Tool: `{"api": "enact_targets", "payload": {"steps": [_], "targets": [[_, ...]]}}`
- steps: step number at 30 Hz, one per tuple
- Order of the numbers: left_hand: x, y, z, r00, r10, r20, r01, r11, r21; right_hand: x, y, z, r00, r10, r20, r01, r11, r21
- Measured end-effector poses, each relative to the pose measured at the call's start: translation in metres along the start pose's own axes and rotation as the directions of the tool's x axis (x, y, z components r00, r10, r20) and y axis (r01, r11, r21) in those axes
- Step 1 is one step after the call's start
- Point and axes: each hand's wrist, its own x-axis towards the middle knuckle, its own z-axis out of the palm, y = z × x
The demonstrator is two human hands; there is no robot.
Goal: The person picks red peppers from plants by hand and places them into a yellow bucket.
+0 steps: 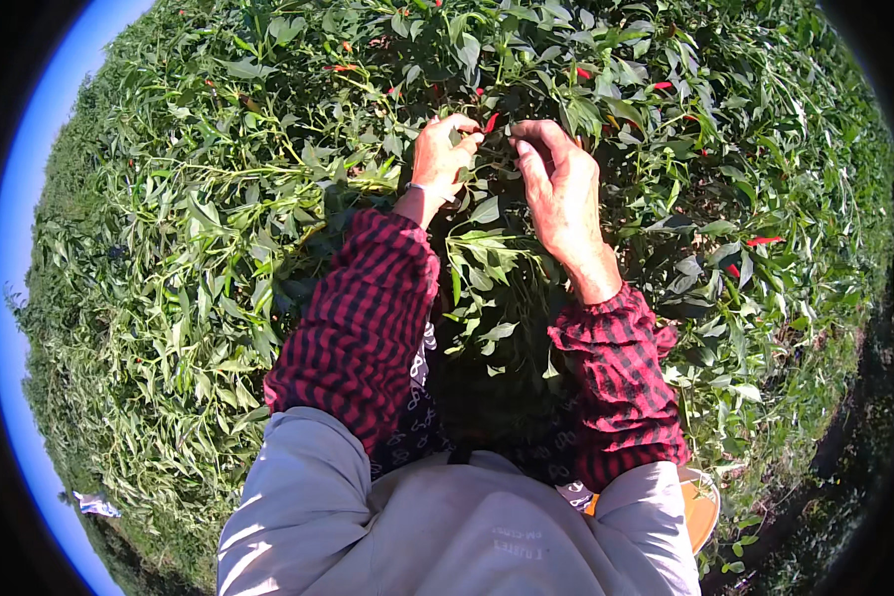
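Observation:
Both my hands reach into a leafy green chili pepper plant. A small red chili pepper stands up at the fingertips of my left hand, whose thumb and index finger close on its lower end. Just to the right, my right hand has its thumb and curled fingers brought together in a pinch. Whatever lies between those fingertips is too small to make out. A narrow gap with leaves and stems separates the two hands.
More red chilies hang among the leaves, including one at the right and another near the top. Dense foliage surrounds me. An orange container stands beside my right side, partly hidden by my sleeve. A pale item lies far left.

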Motion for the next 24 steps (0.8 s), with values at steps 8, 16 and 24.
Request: {"api": "enact_targets", "payload": {"steps": [8,16,24], "targets": [[-0.007,0.021,0.012,0.999,0.041,0.033,-0.046,0.986,0.161,0.026,0.061,0.045,0.991,0.13,-0.016,-0.131,0.979,-0.156],[-0.011,0.026,0.004,0.979,0.169,0.113,-0.179,0.981,0.078,0.015,0.075,0.04,0.71,0.606,0.359,-0.637,0.334,0.695],[-0.032,0.016,0.01,0.973,0.139,0.183,-0.199,0.907,0.371,0.04,0.002,0.052,0.921,0.336,0.2,-0.39,0.768,0.508]]}}
